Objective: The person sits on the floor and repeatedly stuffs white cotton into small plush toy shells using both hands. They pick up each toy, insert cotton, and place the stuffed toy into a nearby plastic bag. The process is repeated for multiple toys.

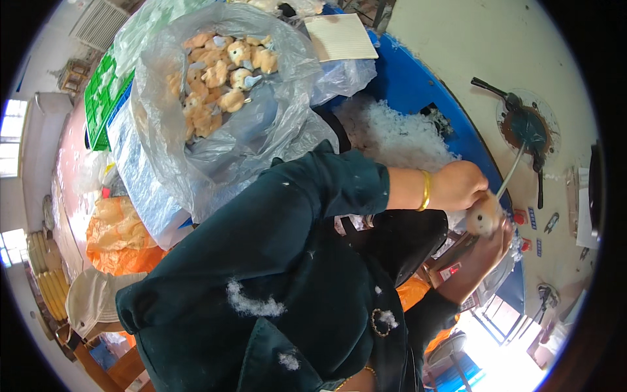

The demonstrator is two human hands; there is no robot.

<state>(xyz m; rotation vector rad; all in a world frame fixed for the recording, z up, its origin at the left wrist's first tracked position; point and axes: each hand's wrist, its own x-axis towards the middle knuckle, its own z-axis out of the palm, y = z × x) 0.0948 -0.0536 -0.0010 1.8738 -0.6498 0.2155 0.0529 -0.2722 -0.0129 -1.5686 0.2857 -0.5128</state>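
Observation:
A small peach-and-white plush toy (484,216) with a dark eye sits between my two hands. My left hand (462,183), with a gold bracelet at its wrist, is closed on the toy's upper side. From below, my right hand (494,244) has its fingers wrapped round the same toy. A thin pale tube (511,171) runs from a round dark fitting (524,128) on the light panel down to the toy. Where the tube ends is hidden by my left hand and the plush.
Loose white stuffing (398,134) fills a blue-walled bin (418,72) beside my left forearm. A clear plastic bag (294,55) holds several similar peach plush pieces (215,75). Cardboard (343,37) lies past it. A green crate (100,101) and orange sack (117,228) stand at left.

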